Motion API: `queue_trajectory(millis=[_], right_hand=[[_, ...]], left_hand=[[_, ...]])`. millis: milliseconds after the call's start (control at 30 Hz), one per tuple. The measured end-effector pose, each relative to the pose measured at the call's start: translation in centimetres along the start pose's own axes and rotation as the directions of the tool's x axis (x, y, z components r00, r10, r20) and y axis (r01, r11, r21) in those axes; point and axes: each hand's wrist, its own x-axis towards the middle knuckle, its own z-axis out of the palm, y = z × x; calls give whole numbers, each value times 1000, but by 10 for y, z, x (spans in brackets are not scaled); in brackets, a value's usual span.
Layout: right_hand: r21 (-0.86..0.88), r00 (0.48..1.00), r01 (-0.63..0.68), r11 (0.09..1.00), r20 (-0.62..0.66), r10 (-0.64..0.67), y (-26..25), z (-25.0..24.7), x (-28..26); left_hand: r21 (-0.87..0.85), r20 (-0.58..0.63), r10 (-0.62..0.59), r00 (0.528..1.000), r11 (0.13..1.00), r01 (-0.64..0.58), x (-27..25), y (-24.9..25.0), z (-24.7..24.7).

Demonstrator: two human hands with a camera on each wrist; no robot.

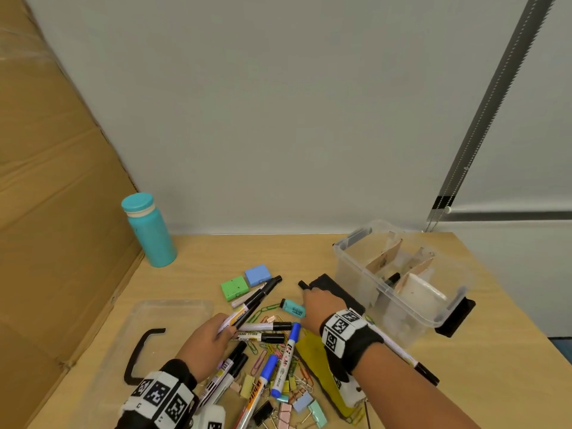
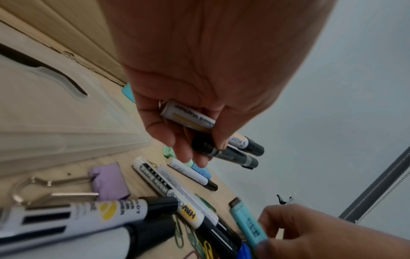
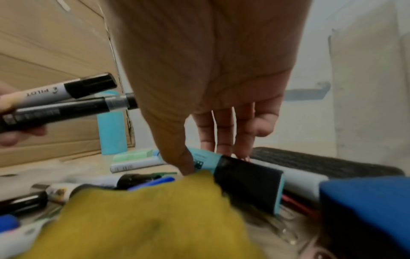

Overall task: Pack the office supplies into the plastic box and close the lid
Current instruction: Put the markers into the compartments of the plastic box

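The left hand point(image 1: 206, 342) grips two markers point(image 1: 253, 301) above the pile, while the right hand point(image 1: 318, 308) pinches a teal highlighter point(image 1: 293, 307) lying left of the plastic box point(image 1: 399, 292).

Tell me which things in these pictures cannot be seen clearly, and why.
- Plastic box contents: head view, cloudy walls and cardboard dividers hide them.
- Right hand fingers: head view, hidden behind the hand; right wrist view is blurred, so contact with the teal highlighter is unclear.
- Binder clips: head view, cut by the bottom edge.
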Motion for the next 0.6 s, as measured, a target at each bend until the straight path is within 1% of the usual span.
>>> queue_trajectory(millis=[67, 133, 200, 267, 333, 400, 467, 500, 533, 600], right_hand=[[109, 996, 13, 994, -84, -4, 6, -9, -11], [238, 986, 75, 968, -165, -35, 15, -20, -27], [360, 966, 153, 920, -251, -63, 27, -33, -45], [442, 938, 221, 869, -340, -65, 40, -51, -63], [474, 893, 254, 843, -449, -16, 57, -70, -79], [480, 817, 284, 830, -575, 53, 79, -85, -87], [440, 743, 276, 854, -662, 101, 103, -96, -92], [405, 740, 239, 882, -664, 104, 113, -98, -89], [359, 761, 177, 916, -641, 105, 122, -98, -85], [248, 829, 32, 968, -547, 113, 132, -92, -75]], left_hand=[[-3, -2, 10, 1000, 1000, -10, -1, 0, -2], [-9, -4, 19, 1000, 1000, -19, 0, 1, -3], [-7, -4, 21, 1000, 1000, -21, 2, 2, -3], [1, -6, 27, 1000, 1000, -27, 4, 4, -3], [-7, -7, 33, 999, 999, -33, 6, 6, -1], [-17, -11, 42, 999, 999, -42, 10, 7, 0], [-20, -9, 55, 998, 998, -56, 10, 10, 1], [-30, -9, 54, 998, 998, -54, 11, 9, 1], [-41, -10, 57, 998, 998, -57, 11, 10, 2], [-47, -8, 64, 998, 997, -64, 9, 12, 2]])
